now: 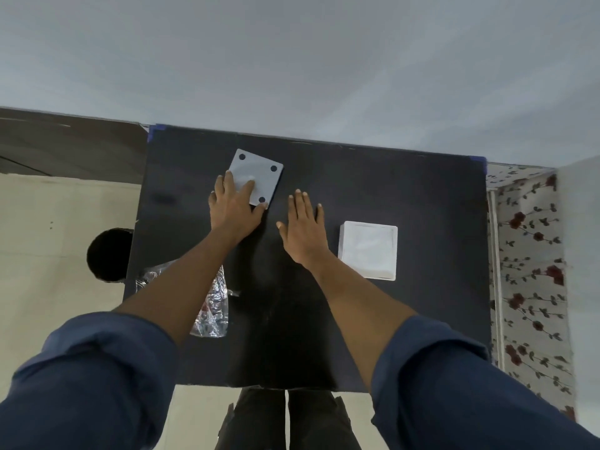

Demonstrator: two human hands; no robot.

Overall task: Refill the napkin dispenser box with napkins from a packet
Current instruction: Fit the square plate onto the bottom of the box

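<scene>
A grey square dispenser box (259, 172) lies on the black table (373, 177) with its underside up, showing dark round feet at the corners. My left hand (235, 206) rests on its near left corner, fingers spread over the surface. My right hand (303, 227) lies flat on the table just right of the box, fingers apart, holding nothing. A white stack of napkins (368, 250) sits to the right of my right hand. A crumpled clear plastic packet (212, 303) lies at the near left, partly hidden under my left forearm.
The table stands against a pale wall (292, 60). A dark round object (108, 254) sits on the floor to the left. A floral cloth (529, 271) hangs along the right side. My legs show below the table's near edge.
</scene>
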